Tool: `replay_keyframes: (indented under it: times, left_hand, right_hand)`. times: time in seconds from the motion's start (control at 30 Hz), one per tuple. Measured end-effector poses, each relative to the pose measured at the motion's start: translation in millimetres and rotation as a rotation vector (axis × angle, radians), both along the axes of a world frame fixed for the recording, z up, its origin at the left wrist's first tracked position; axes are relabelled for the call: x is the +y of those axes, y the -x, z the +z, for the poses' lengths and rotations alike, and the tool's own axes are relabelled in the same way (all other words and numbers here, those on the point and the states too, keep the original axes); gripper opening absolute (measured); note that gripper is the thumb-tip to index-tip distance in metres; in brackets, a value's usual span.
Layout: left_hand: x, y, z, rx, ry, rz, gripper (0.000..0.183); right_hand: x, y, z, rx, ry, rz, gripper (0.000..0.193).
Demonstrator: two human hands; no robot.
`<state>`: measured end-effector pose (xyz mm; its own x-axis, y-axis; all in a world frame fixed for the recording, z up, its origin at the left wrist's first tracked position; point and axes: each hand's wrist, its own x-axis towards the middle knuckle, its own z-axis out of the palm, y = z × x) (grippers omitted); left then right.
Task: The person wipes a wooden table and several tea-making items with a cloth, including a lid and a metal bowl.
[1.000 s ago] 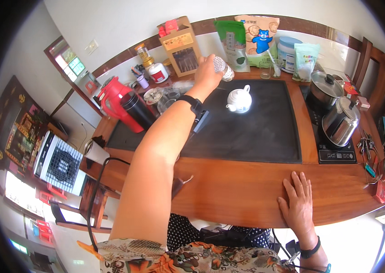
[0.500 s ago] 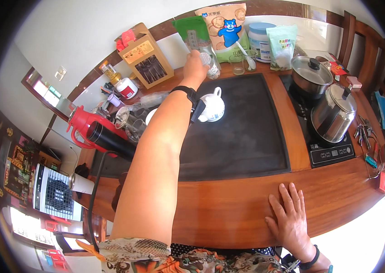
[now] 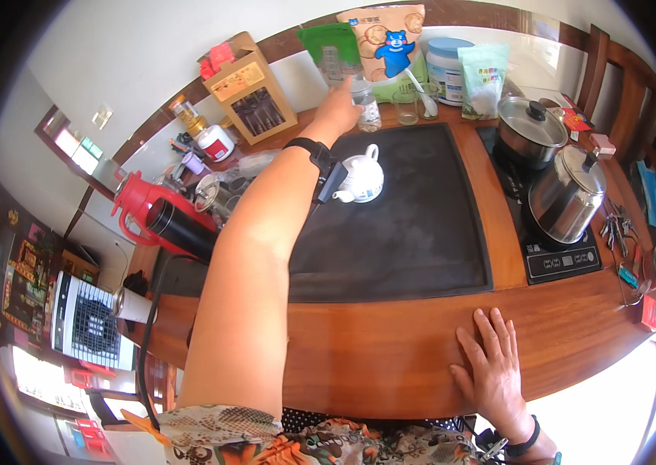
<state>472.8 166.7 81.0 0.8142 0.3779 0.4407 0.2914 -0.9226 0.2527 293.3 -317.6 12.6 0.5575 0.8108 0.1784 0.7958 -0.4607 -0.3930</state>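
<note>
Clear jar (image 3: 368, 115) bearing dark print, beyond the teapot (image 3: 362, 178); left hand (image 3: 333, 116) beside it, thumb and forefinger parted; right hand (image 3: 492, 376) nearer than teapot, fingers slightly spread.

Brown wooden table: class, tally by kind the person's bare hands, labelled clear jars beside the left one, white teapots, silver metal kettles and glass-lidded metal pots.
Bare hands (left hand, right hand): 2
Labelled clear jar: 1
White teapot: 1
Silver metal kettle: 1
Glass-lidded metal pot: 1
Total: 6
</note>
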Motion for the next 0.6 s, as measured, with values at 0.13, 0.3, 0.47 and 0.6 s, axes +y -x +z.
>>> replay_keyframes:
  times: [0.13, 0.3, 0.47, 0.6]
  left_hand:
    - [-7.0, 67.6, 26.0, 0.132, 0.022, -0.119, 0.073]
    - [-88.6, 186.1, 60.5, 0.313, 0.003, -0.403, 0.064]
    - [-136.0, 350.7, 33.3, 0.110, 0.033, -0.434, 0.055]
    - [-108.2, 474.7, 2.4, -0.196, 0.300, -0.027, 0.043]
  right_hand:
    - [11.9, 0.7, -6.0, -0.062, -0.027, 0.029, 0.057]
    - [4.5, 7.4, -4.5, -0.102, -0.020, -0.027, 0.054]
    - [0.0, 5.9, -11.7, -0.121, -0.027, -0.042, 0.051]
    - [5.8, 9.0, -15.3, -0.159, -0.034, -0.021, 0.047]
